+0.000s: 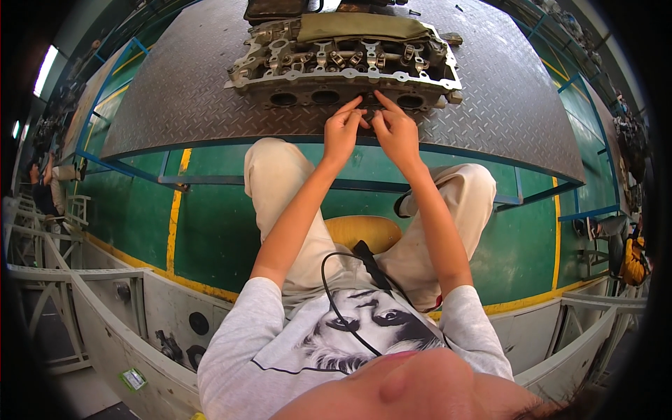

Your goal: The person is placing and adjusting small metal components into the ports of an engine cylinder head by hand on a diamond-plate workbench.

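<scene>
A metal cylinder head (pixel 323 78) with rows of valve parts and round ports along its front face lies on the tread-plate tabletop (pixel 168 91). An olive cloth (pixel 360 26) covers part of its top rear. My left hand (pixel 341 134) and my right hand (pixel 396 135) are close together at the head's front lower edge, right of the middle port. Both index fingers stretch up to that face, the other fingers bent and apart. I cannot make out whether anything small is between the fingertips.
Dark metal parts (pixel 273 8) lie behind the head. A yellow seat (pixel 360 231) is beneath me between my knees. Grey metal railings (pixel 98 301) curve behind me. Another person (pixel 45 183) is at the far left, and another (pixel 609 241) at the far right beside a yellow bag (pixel 633 262).
</scene>
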### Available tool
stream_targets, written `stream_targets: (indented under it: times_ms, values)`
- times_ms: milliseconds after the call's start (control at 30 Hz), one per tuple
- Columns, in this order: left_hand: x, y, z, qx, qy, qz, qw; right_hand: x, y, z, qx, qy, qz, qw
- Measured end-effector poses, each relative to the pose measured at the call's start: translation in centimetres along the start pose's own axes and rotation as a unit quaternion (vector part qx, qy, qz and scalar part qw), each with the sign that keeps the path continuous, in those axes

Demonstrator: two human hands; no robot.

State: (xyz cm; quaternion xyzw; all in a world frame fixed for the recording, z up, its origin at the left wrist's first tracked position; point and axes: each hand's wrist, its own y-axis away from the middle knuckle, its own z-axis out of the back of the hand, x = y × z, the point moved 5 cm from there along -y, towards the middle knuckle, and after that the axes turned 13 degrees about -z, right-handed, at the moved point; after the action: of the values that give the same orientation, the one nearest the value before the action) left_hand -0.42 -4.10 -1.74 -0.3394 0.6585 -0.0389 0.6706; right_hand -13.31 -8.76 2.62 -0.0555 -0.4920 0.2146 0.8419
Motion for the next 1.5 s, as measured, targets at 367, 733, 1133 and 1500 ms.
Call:
stream_targets:
  times_ms: [367, 733, 1133, 1500]
  values:
    - [-0.4, -0.2, -0.1, 0.011, 0.029, 0.033, 0.999, -0.3, -0.3, 0.5, 0.028, -0.002, -0.005, 1.000]
    - [-0.7, 0.3, -0.1, 0.006, 0.055, 0.049, 0.997, -1.6, -0.6, -1.4, 0.068, -0.077, -0.043, 0.994]
    - [0.7, 0.3, -0.9, 0.050, 0.117, 0.115, 0.985, -3.4, 3.9, 4.2, 0.048, -0.171, -0.095, 0.979]
    - [-0.6, 0.6, -1.4, 0.051, 0.174, 0.075, 0.981, -5.8, 11.5, 25.5, -0.263, -0.184, -0.129, 0.938]
